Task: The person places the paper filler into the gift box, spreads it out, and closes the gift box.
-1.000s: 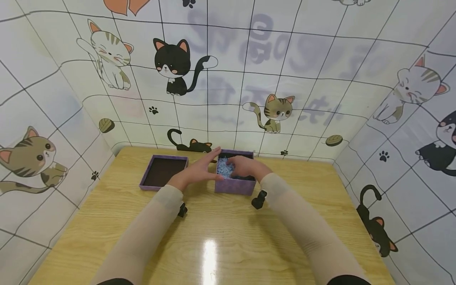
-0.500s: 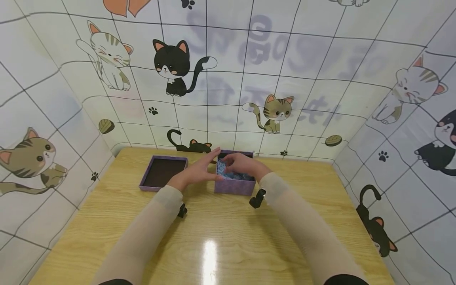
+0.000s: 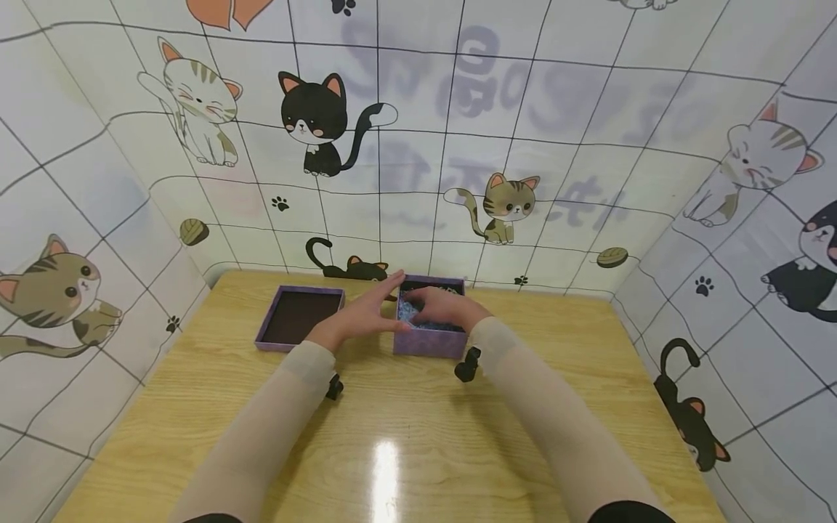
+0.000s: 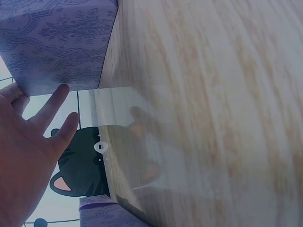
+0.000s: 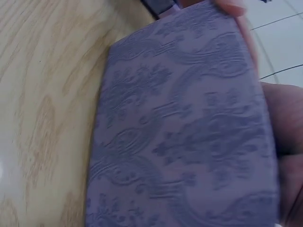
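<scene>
A purple patterned box (image 3: 429,343) stands lidless on the table, with a dark inside and pale blue shredded paper (image 3: 407,311) in it. My left hand (image 3: 362,312) spans the box's left side, thumb by the front corner and index finger by the back one. In the left wrist view several of its fingers stretch out straight, one against the box's patterned side. My right hand (image 3: 445,305) reaches down into the box among the shreds. Its fingertips are out of sight, and the box wall fills most of the right wrist view.
The shallow lid (image 3: 301,318), purple-rimmed and dark inside, lies upturned left of the box. The wooden table (image 3: 405,428) stretches toward me in front. A cat-print sheet (image 3: 418,145) hangs behind and along both sides, close to the back edge.
My right hand rose a little out of the shreds with curled fingers, then went back down into the box. My left hand and the box have stayed put.
</scene>
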`<control>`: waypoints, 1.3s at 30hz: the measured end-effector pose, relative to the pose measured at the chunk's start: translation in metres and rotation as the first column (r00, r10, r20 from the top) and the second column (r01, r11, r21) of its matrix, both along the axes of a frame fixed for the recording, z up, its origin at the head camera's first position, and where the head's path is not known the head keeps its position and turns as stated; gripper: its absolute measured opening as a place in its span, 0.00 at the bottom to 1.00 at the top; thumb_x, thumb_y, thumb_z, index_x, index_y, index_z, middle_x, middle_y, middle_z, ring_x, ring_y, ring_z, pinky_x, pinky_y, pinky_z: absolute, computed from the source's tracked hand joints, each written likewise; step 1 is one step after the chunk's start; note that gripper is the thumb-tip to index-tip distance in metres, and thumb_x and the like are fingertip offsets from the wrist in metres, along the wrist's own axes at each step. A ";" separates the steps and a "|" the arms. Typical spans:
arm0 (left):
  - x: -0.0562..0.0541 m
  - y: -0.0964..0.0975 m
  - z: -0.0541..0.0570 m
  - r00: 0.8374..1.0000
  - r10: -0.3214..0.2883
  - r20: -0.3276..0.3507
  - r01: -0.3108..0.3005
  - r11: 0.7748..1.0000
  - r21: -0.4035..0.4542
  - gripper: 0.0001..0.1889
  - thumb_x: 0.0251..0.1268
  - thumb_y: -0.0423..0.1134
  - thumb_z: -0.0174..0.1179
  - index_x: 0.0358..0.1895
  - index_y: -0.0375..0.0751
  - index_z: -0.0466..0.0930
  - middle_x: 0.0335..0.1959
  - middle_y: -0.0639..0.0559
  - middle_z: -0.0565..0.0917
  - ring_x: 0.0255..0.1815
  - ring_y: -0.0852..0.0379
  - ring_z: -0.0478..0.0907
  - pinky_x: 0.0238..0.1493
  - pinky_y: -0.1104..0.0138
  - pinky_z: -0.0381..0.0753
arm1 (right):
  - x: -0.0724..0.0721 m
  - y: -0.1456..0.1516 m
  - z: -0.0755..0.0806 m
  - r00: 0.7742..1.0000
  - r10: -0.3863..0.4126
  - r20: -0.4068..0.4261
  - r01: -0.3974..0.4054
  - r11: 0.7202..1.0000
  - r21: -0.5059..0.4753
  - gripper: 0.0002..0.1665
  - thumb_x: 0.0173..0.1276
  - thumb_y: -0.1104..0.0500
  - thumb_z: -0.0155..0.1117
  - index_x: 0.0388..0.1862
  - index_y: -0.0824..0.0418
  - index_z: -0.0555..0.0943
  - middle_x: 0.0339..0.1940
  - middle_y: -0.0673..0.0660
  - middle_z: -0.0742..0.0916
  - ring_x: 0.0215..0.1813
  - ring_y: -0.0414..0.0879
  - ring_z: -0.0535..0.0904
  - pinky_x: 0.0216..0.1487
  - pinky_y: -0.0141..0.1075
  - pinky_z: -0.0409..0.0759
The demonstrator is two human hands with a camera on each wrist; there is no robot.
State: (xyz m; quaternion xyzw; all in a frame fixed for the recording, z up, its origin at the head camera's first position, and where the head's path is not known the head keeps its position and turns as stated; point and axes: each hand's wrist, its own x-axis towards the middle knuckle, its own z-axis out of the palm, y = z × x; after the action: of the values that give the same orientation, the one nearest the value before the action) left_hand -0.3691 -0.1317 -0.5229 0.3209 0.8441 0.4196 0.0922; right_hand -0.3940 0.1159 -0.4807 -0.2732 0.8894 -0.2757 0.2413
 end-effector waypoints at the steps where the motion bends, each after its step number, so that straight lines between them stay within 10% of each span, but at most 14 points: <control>1: 0.000 0.000 0.000 1.000 0.000 0.003 0.000 1.000 0.002 0.62 0.70 0.65 0.75 0.94 0.60 0.40 0.95 0.51 0.39 0.93 0.45 0.40 0.85 0.34 0.54 | 0.001 0.001 0.004 1.000 0.003 -0.015 -0.003 1.000 -0.005 0.40 0.80 0.59 0.73 0.86 0.60 0.71 0.83 0.60 0.77 0.79 0.58 0.76 0.75 0.53 0.77; 9: -0.002 0.000 -0.001 1.000 0.000 -0.005 0.000 1.000 -0.001 0.61 0.71 0.63 0.75 0.94 0.61 0.39 0.95 0.51 0.39 0.93 0.45 0.42 0.84 0.34 0.55 | 0.009 0.015 0.040 0.992 -0.071 0.100 0.078 0.995 -0.066 0.32 0.84 0.63 0.67 0.82 0.65 0.74 0.71 0.67 0.84 0.55 0.55 0.89 0.55 0.48 0.90; 15: -0.002 0.000 -0.004 1.000 0.012 -0.016 -0.013 1.000 -0.016 0.62 0.70 0.64 0.75 0.94 0.62 0.38 0.95 0.51 0.39 0.93 0.45 0.41 0.84 0.34 0.55 | 0.008 0.019 0.035 0.976 -0.034 0.215 0.035 0.999 0.001 0.28 0.84 0.64 0.64 0.80 0.63 0.77 0.61 0.61 0.88 0.55 0.50 0.86 0.58 0.46 0.86; 25: -0.002 -0.001 -0.001 1.000 -0.001 -0.020 0.001 1.000 -0.012 0.62 0.69 0.64 0.76 0.94 0.60 0.39 0.95 0.51 0.39 0.93 0.45 0.40 0.85 0.35 0.53 | 0.003 0.002 0.013 0.999 0.021 0.028 -0.027 0.980 0.196 0.38 0.80 0.67 0.65 0.87 0.61 0.70 0.82 0.64 0.77 0.83 0.59 0.71 0.80 0.53 0.72; 32: -0.003 -0.001 -0.003 1.000 -0.004 -0.023 0.003 1.000 -0.015 0.62 0.70 0.65 0.75 0.94 0.61 0.39 0.95 0.51 0.39 0.93 0.46 0.41 0.85 0.35 0.55 | 0.004 -0.002 0.008 0.993 0.091 -0.076 -0.065 0.952 0.299 0.37 0.82 0.68 0.61 0.88 0.60 0.69 0.84 0.62 0.75 0.84 0.59 0.70 0.82 0.54 0.69; 39: -0.003 -0.001 -0.002 1.000 -0.012 -0.009 0.012 1.000 -0.007 0.62 0.71 0.62 0.75 0.94 0.60 0.38 0.95 0.50 0.38 0.91 0.41 0.50 0.83 0.35 0.61 | 0.006 0.006 0.025 0.991 0.048 -0.123 -0.023 0.981 0.191 0.36 0.80 0.60 0.73 0.83 0.61 0.75 0.77 0.62 0.82 0.77 0.58 0.78 0.75 0.53 0.78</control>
State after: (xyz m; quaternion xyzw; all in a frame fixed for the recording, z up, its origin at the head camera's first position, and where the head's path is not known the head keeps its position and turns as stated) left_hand -0.3721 -0.1326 -0.5246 0.3275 0.8440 0.4148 0.0919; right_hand -0.3878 0.1224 -0.4557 -0.2820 0.9201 -0.1678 0.2138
